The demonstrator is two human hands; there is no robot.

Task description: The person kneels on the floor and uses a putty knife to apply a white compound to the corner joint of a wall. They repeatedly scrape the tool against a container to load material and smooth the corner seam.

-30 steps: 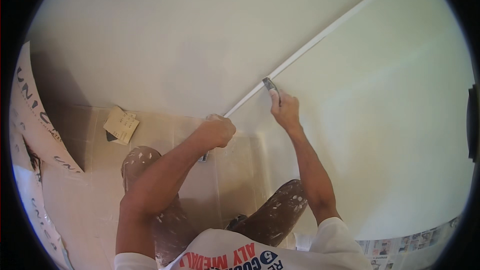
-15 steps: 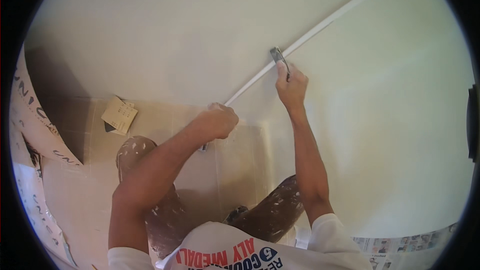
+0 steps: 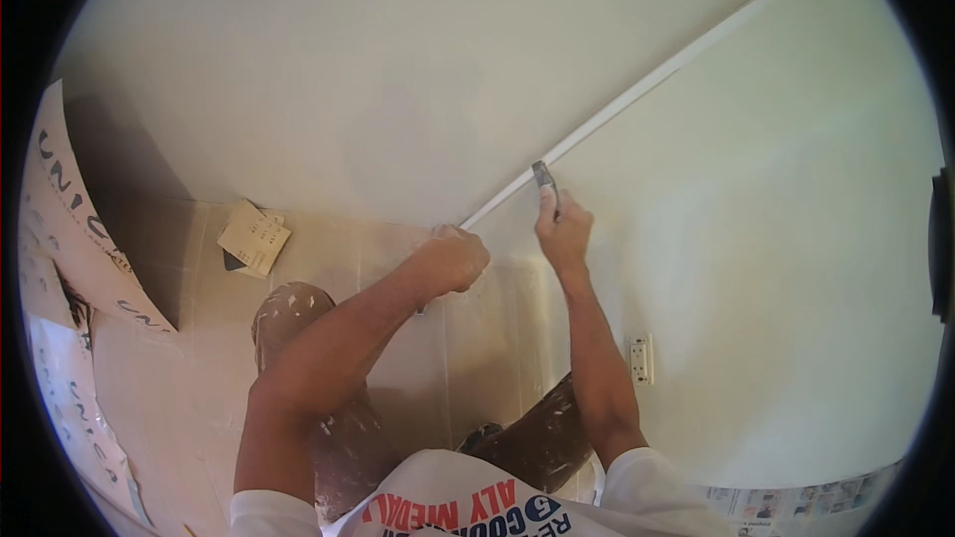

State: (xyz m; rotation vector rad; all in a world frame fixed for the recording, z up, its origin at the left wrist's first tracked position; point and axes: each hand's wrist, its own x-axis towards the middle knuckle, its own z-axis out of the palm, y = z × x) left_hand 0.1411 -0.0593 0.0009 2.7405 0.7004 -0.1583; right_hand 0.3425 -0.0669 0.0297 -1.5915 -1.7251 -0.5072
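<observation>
A long white strip [image 3: 637,89] runs diagonally along the corner between two pale walls, down to my left hand. My right hand [image 3: 565,229] is closed around a small, flat, dark scraper-like tool [image 3: 543,177], its end against the strip; its exact kind is unclear. Lower down, my left hand [image 3: 453,261] is closed at the strip's bottom end. A small dark tip [image 3: 421,311] shows below that fist, but my fingers and most of what they hold are hidden.
Sandpaper sheets [image 3: 257,239] lie on the covered floor [image 3: 179,398] by the wall. Curled printed sheeting [image 3: 75,209] stands at the left. On the right wall is an electrical outlet [image 3: 640,359], with newspaper [image 3: 796,502] below. My paint-spotted knees [image 3: 288,316] are bent beneath my arms.
My right hand has slid down the strip with the dark tool, closer to my left hand. The view has shifted slightly, and the outlet has come into sight beside my right forearm.
</observation>
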